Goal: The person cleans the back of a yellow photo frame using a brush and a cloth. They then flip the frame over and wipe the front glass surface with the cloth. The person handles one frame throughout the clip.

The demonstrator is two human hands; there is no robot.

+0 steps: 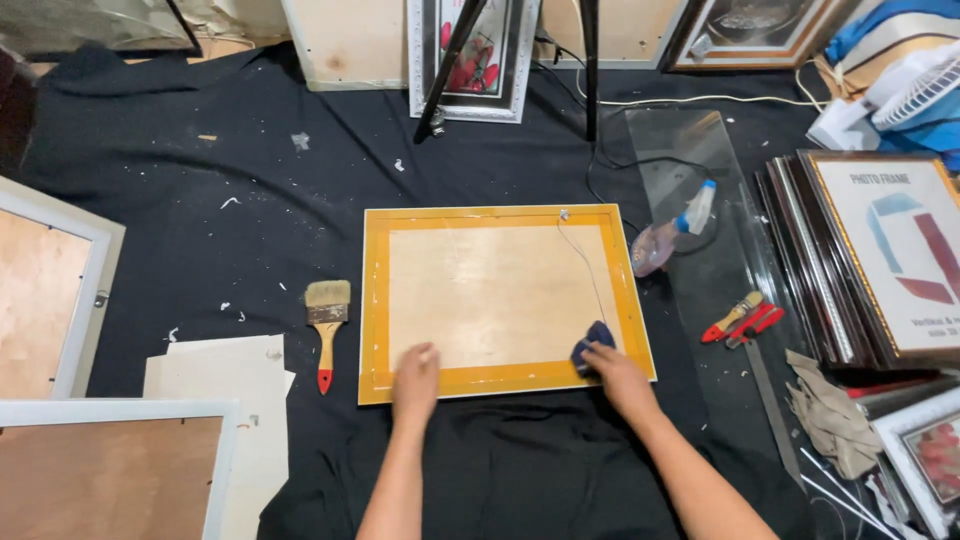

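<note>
On a dark cloth (250,150) covering the floor, a frame (505,300) lies face down at the centre, its wooden back edged with yellow tape. At its near edge the left hand (416,372) presses flat, fingers spread, holding nothing. The right hand (612,368) grips a blue rag (592,341) on the near right corner. A brush (327,328) lies just left; a spray bottle (672,232) rests right.
</note>
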